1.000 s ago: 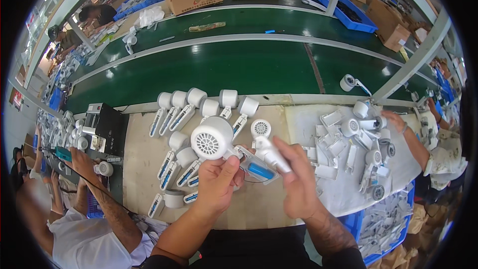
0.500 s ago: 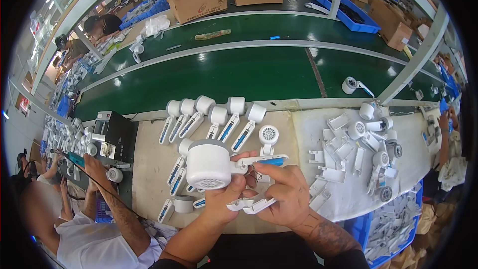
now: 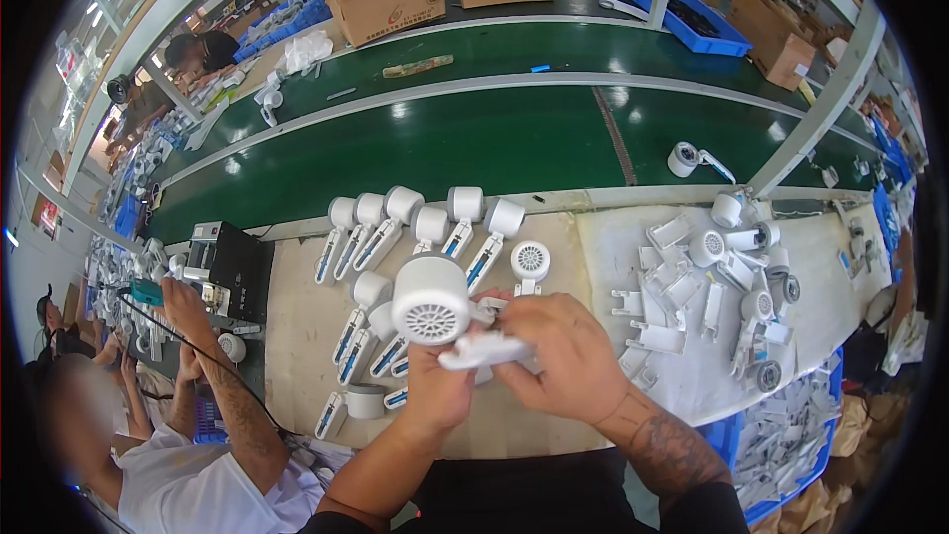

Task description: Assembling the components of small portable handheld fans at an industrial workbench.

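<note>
A white handheld fan unit [image 3: 431, 302] with a round, grilled head is gripped at its neck by my left hand [image 3: 441, 388], below the head. My right hand [image 3: 565, 356] is closed on a white plastic handle shell [image 3: 484, 350], close beside the neck. My right fingers cover much of the handle, so whether the shell touches it I cannot tell. Behind my hands, several similar fan units [image 3: 402, 208] lie in rows, some with blue strips in their open handles. One more unit [image 3: 531, 259] shows its round grille just beyond my right hand.
Loose white shells [image 3: 657, 336] and fan heads [image 3: 710, 249] are heaped on the right. A blue bin of parts [image 3: 786, 445] stands below. Across the table runs a green conveyor belt [image 3: 474, 143]. At left are a black box-shaped device [image 3: 232, 272] and a co-worker's arm [image 3: 237, 405] with a teal tool.
The fan unit has turned so its grille faces me more. My right hand has brought the shell up toward the neck, and the handle's blue strip is now hidden.
</note>
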